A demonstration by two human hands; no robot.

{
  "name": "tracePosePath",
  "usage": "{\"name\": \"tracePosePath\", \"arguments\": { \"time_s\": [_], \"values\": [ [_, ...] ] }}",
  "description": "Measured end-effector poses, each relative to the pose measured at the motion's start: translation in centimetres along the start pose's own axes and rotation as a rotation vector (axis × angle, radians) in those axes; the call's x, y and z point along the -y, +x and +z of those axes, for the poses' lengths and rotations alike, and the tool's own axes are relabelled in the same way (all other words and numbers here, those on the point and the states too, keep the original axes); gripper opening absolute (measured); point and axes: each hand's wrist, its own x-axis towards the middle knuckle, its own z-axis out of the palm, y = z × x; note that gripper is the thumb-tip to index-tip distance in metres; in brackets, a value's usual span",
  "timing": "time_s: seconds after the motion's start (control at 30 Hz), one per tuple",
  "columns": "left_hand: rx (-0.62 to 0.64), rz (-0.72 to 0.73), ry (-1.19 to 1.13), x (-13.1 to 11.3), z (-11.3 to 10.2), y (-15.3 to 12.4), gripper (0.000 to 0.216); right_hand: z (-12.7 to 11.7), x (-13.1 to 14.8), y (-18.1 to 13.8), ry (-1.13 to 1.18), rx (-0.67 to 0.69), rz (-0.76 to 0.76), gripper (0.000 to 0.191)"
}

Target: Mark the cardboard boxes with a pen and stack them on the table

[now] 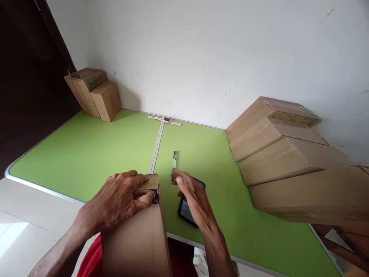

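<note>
A brown cardboard box (135, 242) stands at the near edge, leaning toward my body, with a torn, dark corner at its top. My left hand (121, 198) is closed on its upper end, fingers over the top and thumb pressed beside the damaged corner. Just right of the box, my right hand (191, 192) hovers, slightly blurred, with its fingers stretched out and apart from the carton. Beyond those fingertips lies a slim pen (175, 159), its near end partly hidden by them. Below the palm, a dark smartphone (184, 211) rests on the table, partly covered.
The green table (115, 142) has a metal strip across it. A pink-strapped smartwatch (166, 120) lies by the wall. Two cartons (105, 102) stand at the far left; several larger cardboard boxes (276, 154) lean in a row on the right.
</note>
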Motion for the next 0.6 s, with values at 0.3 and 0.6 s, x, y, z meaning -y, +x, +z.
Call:
{"name": "tracePosePath", "arguments": {
  "time_s": [0.3,0.6],
  "values": [
    [0.043,-0.039,0.098,-0.8,-0.1,0.0,0.034,2.1,-3.2,9.0,-0.274,-0.157,0.263,0.034],
    [0.106,0.043,0.057,0.6,-0.3,-0.5,0.048,0.3,0.0,2.3,0.511,-0.317,-0.027,0.035]
  ]
}}
